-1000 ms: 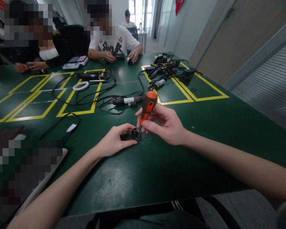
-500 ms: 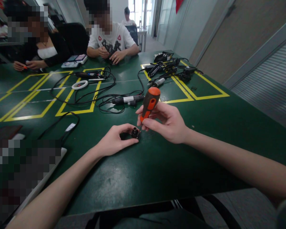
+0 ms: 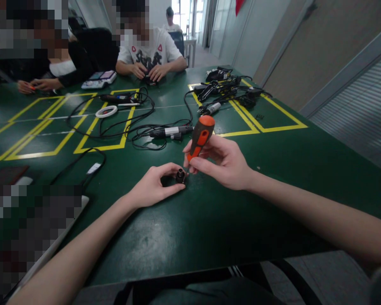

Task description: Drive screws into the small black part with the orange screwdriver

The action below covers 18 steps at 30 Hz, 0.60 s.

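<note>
A small black round part [image 3: 179, 175] rests on the green table [image 3: 190, 228], pinched between the thumb and fingers of my left hand [image 3: 152, 186]. My right hand [image 3: 224, 163] is closed round an orange-and-black screwdriver [image 3: 200, 137], held nearly upright with its handle tilted away from me. The screwdriver's tip comes down at the right edge of the black part; the tip itself is hidden by my fingers.
Black cables [image 3: 127, 123], a white ring [image 3: 106, 112] and a black-and-silver tool [image 3: 171, 132] lie beyond my hands among yellow tape lines. More cables and tools [image 3: 225, 91] are piled at the far right. Two people sit at the far side. A blurred-out object [image 3: 28, 228] lies at my left.
My hands have barely moved; the screwdriver handle shifted slightly right and up. The person in white at the far side brought both hands together.
</note>
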Available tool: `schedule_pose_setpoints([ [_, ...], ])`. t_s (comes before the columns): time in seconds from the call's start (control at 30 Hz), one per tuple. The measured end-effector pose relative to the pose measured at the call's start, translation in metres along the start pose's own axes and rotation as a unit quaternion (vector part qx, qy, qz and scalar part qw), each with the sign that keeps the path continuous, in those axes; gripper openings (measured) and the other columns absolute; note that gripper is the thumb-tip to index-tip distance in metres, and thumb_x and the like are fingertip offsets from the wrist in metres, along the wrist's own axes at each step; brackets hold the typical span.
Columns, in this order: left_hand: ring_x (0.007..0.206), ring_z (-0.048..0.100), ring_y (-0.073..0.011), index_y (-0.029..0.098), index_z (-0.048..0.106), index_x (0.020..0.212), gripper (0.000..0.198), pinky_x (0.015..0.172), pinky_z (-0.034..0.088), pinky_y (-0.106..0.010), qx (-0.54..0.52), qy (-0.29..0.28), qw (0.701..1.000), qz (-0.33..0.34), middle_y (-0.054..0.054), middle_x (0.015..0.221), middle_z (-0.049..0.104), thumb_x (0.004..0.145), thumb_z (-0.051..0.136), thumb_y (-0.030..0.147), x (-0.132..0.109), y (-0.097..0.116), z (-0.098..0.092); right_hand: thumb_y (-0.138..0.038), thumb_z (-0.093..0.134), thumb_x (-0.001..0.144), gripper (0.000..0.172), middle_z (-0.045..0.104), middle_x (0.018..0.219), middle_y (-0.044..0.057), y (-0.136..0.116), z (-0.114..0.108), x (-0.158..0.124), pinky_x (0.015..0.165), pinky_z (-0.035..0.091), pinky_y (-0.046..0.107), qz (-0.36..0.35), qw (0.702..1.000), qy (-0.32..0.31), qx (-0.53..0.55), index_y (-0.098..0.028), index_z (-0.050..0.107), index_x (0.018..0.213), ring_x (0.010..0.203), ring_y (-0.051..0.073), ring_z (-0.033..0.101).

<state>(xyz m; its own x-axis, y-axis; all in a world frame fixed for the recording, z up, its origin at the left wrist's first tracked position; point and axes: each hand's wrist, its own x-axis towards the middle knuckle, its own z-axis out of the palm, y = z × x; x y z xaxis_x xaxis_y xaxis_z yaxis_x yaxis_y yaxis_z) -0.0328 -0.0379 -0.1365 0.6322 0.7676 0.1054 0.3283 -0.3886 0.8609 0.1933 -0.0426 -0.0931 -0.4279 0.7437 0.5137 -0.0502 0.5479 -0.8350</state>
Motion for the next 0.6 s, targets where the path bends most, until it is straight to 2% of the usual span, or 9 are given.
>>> schedule_pose_setpoints([
  [0.17,0.094,0.071,-0.0201,0.017,0.068,0.112,0.027,0.088,0.057,-0.033,0.067,0.02,0.997,0.023,-0.005,0.106,0.077,0.092,0.07,0.035,-0.0005,0.0033,0.0023,-0.029,0.08,0.088,0.019,0.073,0.091,0.003,-0.0051,0.0021,0.0001,0.07,0.06,0.027,-0.035,0.998,-0.002,-0.051,-0.018,0.067,0.096,0.079,0.014,0.069],
  [0.33,0.083,0.067,-0.0159,0.018,0.067,0.108,0.023,0.076,0.052,-0.028,0.092,0.017,0.995,0.029,-0.002,0.097,0.074,0.092,0.069,0.035,0.0007,0.003,0.0021,-0.038,0.09,0.08,0.033,0.072,0.087,0.001,-0.0065,0.0064,0.0014,0.065,0.057,0.026,0.002,0.999,0.029,-0.026,-0.018,0.066,0.089,0.075,0.014,0.068],
  [0.43,0.076,0.062,-0.0148,0.019,0.068,0.103,0.024,0.07,0.048,-0.027,0.1,0.018,0.994,0.035,-0.001,0.091,0.071,0.091,0.071,0.039,0.0013,0.0013,0.0016,-0.038,0.09,0.08,0.037,0.072,0.087,-0.001,-0.0062,0.0081,0.0032,0.065,0.057,0.025,0.006,0.999,0.045,-0.006,-0.019,0.066,0.101,0.074,0.013,0.069],
  [0.5,0.078,0.061,-0.0159,0.019,0.068,0.099,0.027,0.071,0.047,-0.028,0.105,0.025,0.993,0.038,-0.002,0.09,0.069,0.09,0.074,0.044,0.0011,0.0004,0.0023,-0.035,0.09,0.079,0.044,0.071,0.087,-0.002,-0.0068,0.0084,0.004,0.065,0.057,0.026,0.0,0.999,0.05,-0.008,-0.02,0.064,0.112,0.073,0.013,0.068],
  [0.6,0.08,0.06,-0.0161,0.018,0.067,0.094,0.032,0.071,0.048,-0.027,0.085,0.042,0.995,0.012,-0.002,0.087,0.067,0.086,0.079,0.046,-0.0003,0.0001,0.0053,-0.033,0.09,0.08,0.038,0.067,0.084,-0.003,-0.0082,0.0078,0.0042,0.064,0.056,0.026,-0.01,0.999,0.046,-0.023,-0.021,0.064,0.105,0.069,0.012,0.064],
])
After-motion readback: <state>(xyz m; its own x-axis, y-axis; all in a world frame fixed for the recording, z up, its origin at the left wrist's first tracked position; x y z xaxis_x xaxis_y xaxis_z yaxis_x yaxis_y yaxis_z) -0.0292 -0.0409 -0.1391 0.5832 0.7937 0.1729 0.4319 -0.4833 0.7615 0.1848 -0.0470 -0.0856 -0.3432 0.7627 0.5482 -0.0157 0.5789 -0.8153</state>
